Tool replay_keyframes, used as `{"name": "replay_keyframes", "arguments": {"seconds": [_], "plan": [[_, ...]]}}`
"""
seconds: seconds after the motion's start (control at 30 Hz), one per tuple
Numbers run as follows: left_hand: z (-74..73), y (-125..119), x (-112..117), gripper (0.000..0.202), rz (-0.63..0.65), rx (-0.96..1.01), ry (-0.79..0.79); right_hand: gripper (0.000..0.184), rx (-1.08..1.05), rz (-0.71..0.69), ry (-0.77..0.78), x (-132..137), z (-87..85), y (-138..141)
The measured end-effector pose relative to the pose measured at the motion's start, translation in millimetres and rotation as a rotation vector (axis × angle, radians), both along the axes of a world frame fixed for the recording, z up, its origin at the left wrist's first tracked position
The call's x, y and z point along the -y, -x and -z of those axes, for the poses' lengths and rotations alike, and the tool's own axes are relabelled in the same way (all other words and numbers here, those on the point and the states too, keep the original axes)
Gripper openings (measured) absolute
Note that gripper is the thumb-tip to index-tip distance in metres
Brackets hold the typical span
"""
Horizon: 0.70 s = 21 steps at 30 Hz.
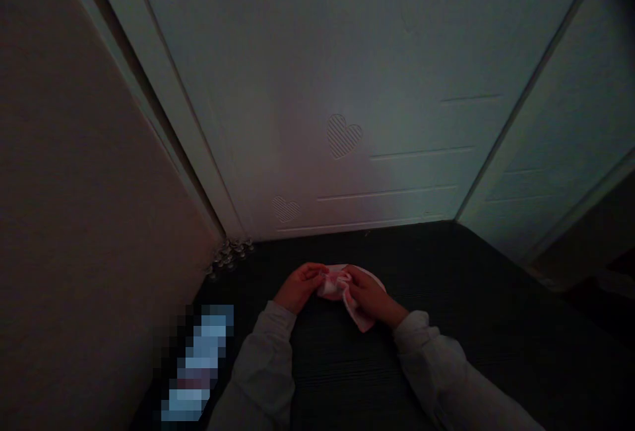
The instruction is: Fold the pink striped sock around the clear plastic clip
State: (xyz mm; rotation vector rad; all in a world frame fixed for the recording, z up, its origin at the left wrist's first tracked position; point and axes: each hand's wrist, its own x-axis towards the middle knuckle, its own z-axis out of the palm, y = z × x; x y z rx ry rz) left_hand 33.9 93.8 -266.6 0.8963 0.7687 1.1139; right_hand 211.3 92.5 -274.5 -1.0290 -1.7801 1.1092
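Observation:
In dim light a small pink and white piece of cloth (342,289) lies bunched between both my hands, low over a dark ribbed floor mat (446,299). My left hand (299,287) pinches the cloth's left end with curled fingers. My right hand (368,297) is closed round its right part, and a strip of the cloth hangs down below that hand. Both arms wear pale grey sleeves.
A white panel (347,87) with two striped heart marks and thin grooves stands straight ahead. A plain wall (74,219) closes the left side, another white panel (560,153) the right. Several small shiny beads (229,254) lie in the far left corner. A blurred patch (198,365) sits at lower left.

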Motion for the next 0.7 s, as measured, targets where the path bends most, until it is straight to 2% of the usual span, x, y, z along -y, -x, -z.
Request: {"name": "replay_keyframes", "arguments": {"seconds": [0.2, 0.33, 0.53, 0.7], "plan": [[3.4, 0.0, -1.1, 0.034, -0.016, 0.018, 0.013, 0.026, -0.073, -0.094, 0.066, -1.8, 4.8, 3.8], [3.7, 1.3, -1.4, 0.034, 0.008, 0.049, 0.011, 0.021, -0.034, -0.058, 0.104, -2.6, 7.6, 2.9], [-1.1, 2.5, 0.9, 0.032, 0.027, 0.073, 0.019, 0.026, 0.038, 0.003, 0.054, -4.9, 9.7, 0.5], [-3.0, 0.9, 2.9, 0.034, 0.058, 0.068, -0.026, 0.018, -0.075, 0.006, 0.112, -1.5, 3.0, 2.0]]}}
